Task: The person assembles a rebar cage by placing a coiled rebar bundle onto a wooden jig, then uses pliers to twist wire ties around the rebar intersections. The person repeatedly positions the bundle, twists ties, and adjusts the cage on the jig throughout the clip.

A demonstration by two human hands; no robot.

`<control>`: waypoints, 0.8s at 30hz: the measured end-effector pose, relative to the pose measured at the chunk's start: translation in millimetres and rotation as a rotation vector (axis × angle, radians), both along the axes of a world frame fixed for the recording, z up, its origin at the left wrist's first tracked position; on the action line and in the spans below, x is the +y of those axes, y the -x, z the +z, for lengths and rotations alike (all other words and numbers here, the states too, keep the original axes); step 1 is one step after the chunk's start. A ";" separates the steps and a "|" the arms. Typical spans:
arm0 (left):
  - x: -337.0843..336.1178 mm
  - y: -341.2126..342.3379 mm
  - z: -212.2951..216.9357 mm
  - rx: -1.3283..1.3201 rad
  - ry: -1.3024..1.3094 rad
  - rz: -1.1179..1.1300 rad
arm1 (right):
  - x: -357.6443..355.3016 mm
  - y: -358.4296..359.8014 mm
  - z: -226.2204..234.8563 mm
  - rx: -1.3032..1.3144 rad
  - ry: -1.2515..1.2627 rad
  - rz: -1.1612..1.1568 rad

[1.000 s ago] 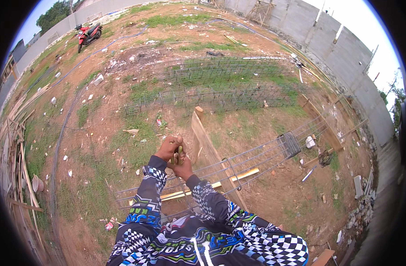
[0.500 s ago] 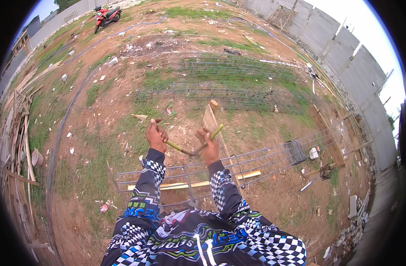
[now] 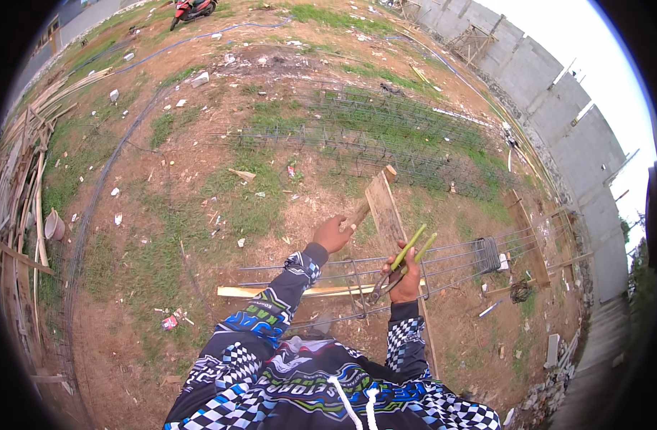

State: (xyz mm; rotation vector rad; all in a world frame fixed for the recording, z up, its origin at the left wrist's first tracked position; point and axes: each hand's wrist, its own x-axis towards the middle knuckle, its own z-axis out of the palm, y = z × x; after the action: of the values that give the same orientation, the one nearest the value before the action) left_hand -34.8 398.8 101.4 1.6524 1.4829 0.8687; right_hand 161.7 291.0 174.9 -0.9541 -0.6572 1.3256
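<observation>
A pair of pincers [image 3: 398, 266] with yellow-green handles and dark metal jaws is gripped in my right hand [image 3: 407, 278]. Its handles stand fairly close together, and the jaws point down toward the steel bars [image 3: 321, 275] lying lengthwise before me. My left hand [image 3: 332, 235] reaches out over the far side of these bars, fingers partly extended, beside a short piece of wood [image 3: 359, 213]. I see no tool in it; its fingertips are small in the picture. Square steel stirrups [image 3: 355, 281] ring the bars between and below my hands. A wooden plank [image 3: 387, 209] slopes under the bars.
A stack of stirrups [image 3: 487, 256] hangs around the bars to the right, near another wooden support [image 3: 527, 240]. Finished rebar cages [image 3: 357, 147] lie on the grass beyond. A pale wood strip [image 3: 249, 292] runs beneath the bars. Timber [image 3: 27, 179] and a bucket [image 3: 54, 226] are at left.
The pincers' handles have swung from wide apart to nearly together. My right hand has moved right and down with them; my left hand has left the handle area and moved right toward the wood.
</observation>
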 end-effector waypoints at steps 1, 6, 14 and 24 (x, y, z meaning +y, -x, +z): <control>-5.6 -6.1 -22.6 0.028 0.010 -0.044 | -18.0 -10.2 -5.6 0.014 0.092 -0.013; -12.2 -54.5 -78.2 0.104 -0.011 -0.211 | -141.3 -60.1 -59.3 -0.472 0.462 -0.097; -27.6 -62.0 -73.3 0.062 0.046 -0.305 | -407.2 -55.3 -180.4 -0.838 1.250 0.141; -12.9 -5.9 -69.5 -0.010 -0.004 -0.298 | -309.9 -39.0 -63.6 -0.946 0.962 -0.108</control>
State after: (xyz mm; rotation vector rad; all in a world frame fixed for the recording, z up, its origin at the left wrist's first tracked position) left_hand -28.8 385.9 32.0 1.8114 1.1878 0.7129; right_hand 200.7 -18.9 111.3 -2.4361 -0.6216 1.0156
